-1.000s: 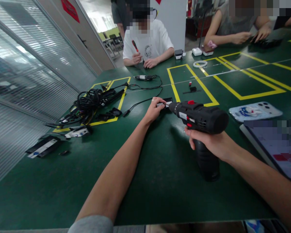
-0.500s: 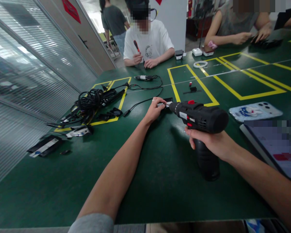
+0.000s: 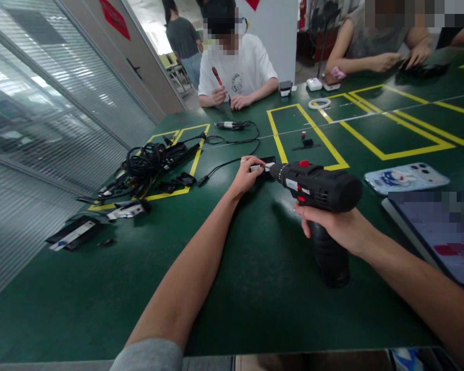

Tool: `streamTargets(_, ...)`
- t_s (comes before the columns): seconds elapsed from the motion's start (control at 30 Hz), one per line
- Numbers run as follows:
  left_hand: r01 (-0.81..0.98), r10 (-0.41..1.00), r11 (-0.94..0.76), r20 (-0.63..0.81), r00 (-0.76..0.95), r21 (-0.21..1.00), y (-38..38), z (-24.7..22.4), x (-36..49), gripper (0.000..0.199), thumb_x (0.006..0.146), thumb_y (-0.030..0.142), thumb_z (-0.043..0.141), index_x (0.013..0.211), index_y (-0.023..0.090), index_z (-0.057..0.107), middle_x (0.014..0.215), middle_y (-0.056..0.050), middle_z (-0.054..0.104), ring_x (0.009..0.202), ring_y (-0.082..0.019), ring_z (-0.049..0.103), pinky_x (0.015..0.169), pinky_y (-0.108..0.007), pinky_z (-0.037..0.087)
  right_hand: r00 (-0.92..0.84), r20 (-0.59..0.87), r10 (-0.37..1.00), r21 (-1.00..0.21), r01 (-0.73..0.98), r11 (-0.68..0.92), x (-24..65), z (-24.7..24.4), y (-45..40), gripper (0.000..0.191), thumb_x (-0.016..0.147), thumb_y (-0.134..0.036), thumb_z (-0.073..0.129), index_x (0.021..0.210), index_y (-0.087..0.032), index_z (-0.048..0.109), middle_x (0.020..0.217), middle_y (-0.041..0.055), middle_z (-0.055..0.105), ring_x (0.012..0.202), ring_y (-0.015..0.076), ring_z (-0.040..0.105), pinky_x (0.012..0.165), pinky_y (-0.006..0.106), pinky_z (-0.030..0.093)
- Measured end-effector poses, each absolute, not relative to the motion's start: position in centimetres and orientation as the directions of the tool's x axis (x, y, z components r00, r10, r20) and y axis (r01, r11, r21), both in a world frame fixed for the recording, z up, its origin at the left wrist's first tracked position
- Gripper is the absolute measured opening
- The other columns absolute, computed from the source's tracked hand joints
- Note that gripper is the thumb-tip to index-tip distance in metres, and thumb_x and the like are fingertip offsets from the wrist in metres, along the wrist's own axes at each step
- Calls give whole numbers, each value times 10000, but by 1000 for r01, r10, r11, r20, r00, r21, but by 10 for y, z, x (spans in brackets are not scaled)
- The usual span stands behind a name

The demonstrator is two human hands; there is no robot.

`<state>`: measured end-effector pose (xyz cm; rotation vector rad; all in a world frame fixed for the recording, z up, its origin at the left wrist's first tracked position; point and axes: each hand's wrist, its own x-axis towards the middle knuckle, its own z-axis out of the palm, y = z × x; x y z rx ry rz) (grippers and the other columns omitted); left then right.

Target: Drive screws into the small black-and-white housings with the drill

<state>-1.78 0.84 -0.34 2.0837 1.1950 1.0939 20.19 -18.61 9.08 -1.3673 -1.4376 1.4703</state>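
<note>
My right hand [image 3: 327, 221] is wrapped round the grip of a black cordless drill [image 3: 317, 186] with red buttons. The drill lies level and points left, its bit reaching a small black part [image 3: 269, 160] with a white strip on the green table. My left hand [image 3: 248, 172], fingers closed, holds that part down from its left side, close to the bit tip. The exact contact between bit and part is too small to tell.
Tangled black cables [image 3: 150, 162] lie at the left, near a flat black piece [image 3: 75, 233]. A phone [image 3: 406, 178] and a tablet [image 3: 441, 237] are at the right. Across the table [image 3: 232, 309], a person in white [image 3: 237, 67] holds a screwdriver; another person sits at the back right.
The view has shifted very slightly. Both hands and the drill keep nearly the same place; the person across the table has lowered their head a little.
</note>
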Motion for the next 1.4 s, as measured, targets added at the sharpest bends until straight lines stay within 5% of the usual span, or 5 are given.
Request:
streamTargets(0.27,484,888,-457,358,288,746,5,2,-18,189,794,239,578,948,208,684,1012,-43,629,1069,-215,546,1030,-388,409,-245,-217,945,-969,167,-180,203,88,-186,181,852,-297,620,697,-206,624,568,-4,643,566,156,590,637,324,449)
streamTargets(1.4,505,875,-484,374,309,715,0,3,-16,212,763,230,634,970,197,666,1038,-46,621,1082,-210,529,1014,-349,415,-256,-211,944,-974,141,-179,205,83,-184,144,852,-289,617,747,-198,655,585,1,650,583,165,591,643,337,452)
